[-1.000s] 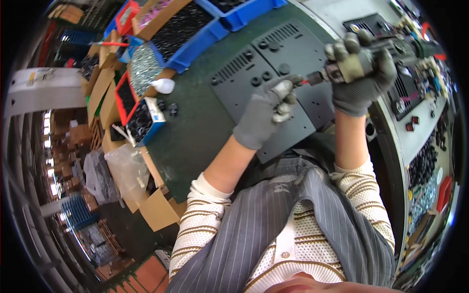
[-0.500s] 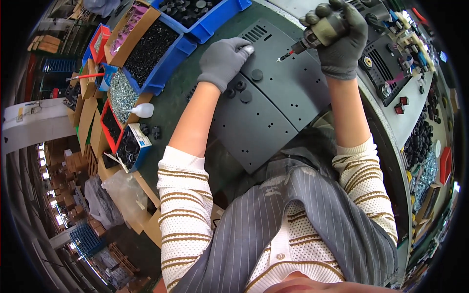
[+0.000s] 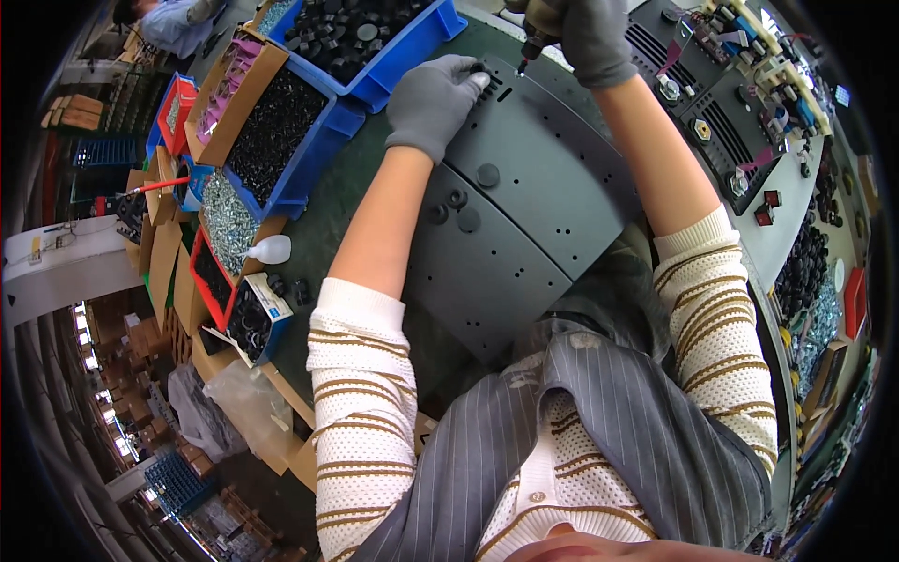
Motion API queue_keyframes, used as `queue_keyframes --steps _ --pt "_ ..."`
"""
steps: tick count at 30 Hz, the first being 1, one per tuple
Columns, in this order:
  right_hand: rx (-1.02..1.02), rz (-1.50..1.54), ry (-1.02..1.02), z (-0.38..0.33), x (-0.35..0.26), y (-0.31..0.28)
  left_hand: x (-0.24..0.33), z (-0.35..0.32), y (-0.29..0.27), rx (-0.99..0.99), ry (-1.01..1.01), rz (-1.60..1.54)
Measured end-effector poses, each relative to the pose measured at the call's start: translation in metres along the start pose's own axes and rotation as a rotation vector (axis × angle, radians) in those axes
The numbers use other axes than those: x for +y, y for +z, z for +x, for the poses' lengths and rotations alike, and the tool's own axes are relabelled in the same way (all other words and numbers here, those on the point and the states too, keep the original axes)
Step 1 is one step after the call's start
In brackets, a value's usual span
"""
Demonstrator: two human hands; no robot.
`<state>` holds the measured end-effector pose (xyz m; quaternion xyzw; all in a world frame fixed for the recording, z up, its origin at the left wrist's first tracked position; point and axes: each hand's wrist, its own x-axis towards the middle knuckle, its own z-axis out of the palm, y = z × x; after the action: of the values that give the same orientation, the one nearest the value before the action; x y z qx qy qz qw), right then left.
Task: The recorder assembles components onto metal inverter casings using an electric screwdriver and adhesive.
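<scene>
A dark grey metal panel (image 3: pixel 552 201) with slots and small holes lies on the green bench, beside a second similar panel (image 3: pixel 487 276). At the far end of the first panel, near its slots, my left hand (image 3: pixel 431 108) in a grey glove has its fingers curled and pressed together; what they hold, if anything, is hidden. My right hand (image 3: pixel 597 42), also gloved, is wrapped round a power screwdriver (image 3: pixel 538 36), partly cut off by the upper edge. Its bit points down near the panel's far edge. Round black rubber feet (image 3: pixel 488 175) sit on the panels.
Blue bins (image 3: pixel 398 56) of black parts stand at the far left, with a box of screws (image 3: pixel 229 211) and a white squeeze bottle (image 3: pixel 272 249) nearer. On the right, a grey table (image 3: pixel 749 239) bears assembled panels and red switches (image 3: pixel 766 206). Another person (image 3: pixel 178 26) is at the upper left.
My right hand has carried the screwdriver away from me and leftward, from above the panel's middle to its far edge. My left hand has shifted slightly farther away.
</scene>
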<state>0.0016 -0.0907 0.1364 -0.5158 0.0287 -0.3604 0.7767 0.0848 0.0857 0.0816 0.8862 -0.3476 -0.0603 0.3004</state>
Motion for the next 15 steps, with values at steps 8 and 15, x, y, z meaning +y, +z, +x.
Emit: queue_keyframes --steps 8,15 --pt "-0.142 -0.133 0.023 0.028 0.043 0.023 0.002 0.008 0.027 0.036 0.008 0.036" --pt "-0.247 -0.186 0.042 0.029 0.066 0.026 -0.006 0.011 0.034 0.117 0.136 0.088"
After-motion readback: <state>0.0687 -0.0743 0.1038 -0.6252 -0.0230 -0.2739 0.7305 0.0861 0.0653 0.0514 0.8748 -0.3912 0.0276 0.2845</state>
